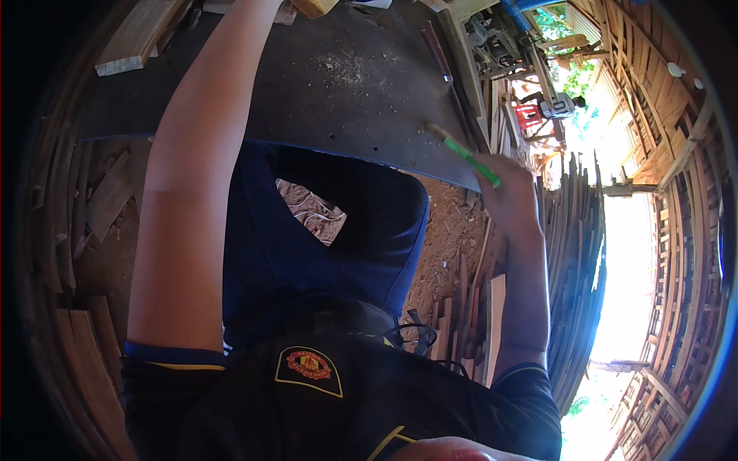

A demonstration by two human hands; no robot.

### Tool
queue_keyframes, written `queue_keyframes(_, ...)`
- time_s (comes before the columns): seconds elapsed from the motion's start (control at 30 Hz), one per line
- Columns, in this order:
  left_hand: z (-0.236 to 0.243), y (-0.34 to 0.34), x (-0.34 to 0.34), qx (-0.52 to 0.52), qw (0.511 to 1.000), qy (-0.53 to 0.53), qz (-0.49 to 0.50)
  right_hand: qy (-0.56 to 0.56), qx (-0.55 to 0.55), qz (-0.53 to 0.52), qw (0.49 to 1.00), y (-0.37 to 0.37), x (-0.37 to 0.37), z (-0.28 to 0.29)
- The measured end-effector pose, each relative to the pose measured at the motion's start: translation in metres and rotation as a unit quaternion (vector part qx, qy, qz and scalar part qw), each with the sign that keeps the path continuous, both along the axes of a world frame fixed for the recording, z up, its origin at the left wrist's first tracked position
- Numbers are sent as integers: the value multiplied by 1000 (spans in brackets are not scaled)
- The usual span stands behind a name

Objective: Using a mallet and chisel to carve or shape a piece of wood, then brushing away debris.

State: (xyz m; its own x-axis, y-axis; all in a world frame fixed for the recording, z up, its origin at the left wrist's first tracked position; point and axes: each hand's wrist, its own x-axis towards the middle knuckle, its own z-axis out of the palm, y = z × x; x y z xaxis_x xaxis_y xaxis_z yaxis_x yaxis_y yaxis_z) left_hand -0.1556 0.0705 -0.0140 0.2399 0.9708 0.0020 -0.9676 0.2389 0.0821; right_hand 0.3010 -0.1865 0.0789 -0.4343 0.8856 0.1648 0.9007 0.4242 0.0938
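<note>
Black shirt (pixel 246 407) foremost, the right hand (pixel 509 188) gripped a green-handled tool (pixel 461 153) near the edge of the dark tabletop (pixel 307 107), apparently tilted to aim its tip inward, while the left forearm (pixel 196 146) extended forward, the left hand out of view, its grip indeterminable.

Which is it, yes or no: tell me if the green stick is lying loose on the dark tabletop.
No, the right hand is holding the green stick.

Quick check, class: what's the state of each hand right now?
Left hand: past the top edge, so cannot be told.
Right hand: closed, holding a slim green-handled tool.
</note>
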Motion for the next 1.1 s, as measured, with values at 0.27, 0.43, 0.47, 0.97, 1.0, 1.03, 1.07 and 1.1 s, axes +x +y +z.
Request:
queue_keyframes(0.27,7,-14,43,-71,841,291,450,261,17,-111,959,-44,-32,3)
queue_keyframes(0.43,28,-32,68,-80,861,280,417,366,26,-146,919,-36,-32,-4)
queue_keyframes(0.47,36,-44,75,-90,871,272,399,393,19,-137,909,-35,-32,-6)
queue_keyframes(0.97,-31,42,-45,39,852,311,419,245,35,109,963,-1,-55,-54)
queue_keyframes(1.0,-30,42,4,-11,853,316,415,247,47,71,965,-11,-42,-60)
queue_keyframes(1.03,-27,36,24,10,878,284,386,221,51,95,969,-26,-40,-59)
queue_keyframes(1.07,-25,35,5,18,870,311,382,203,54,141,967,-37,-47,-56)
queue_keyframes(1.1,-22,27,21,12,864,322,387,213,68,125,967,-50,-46,-53)
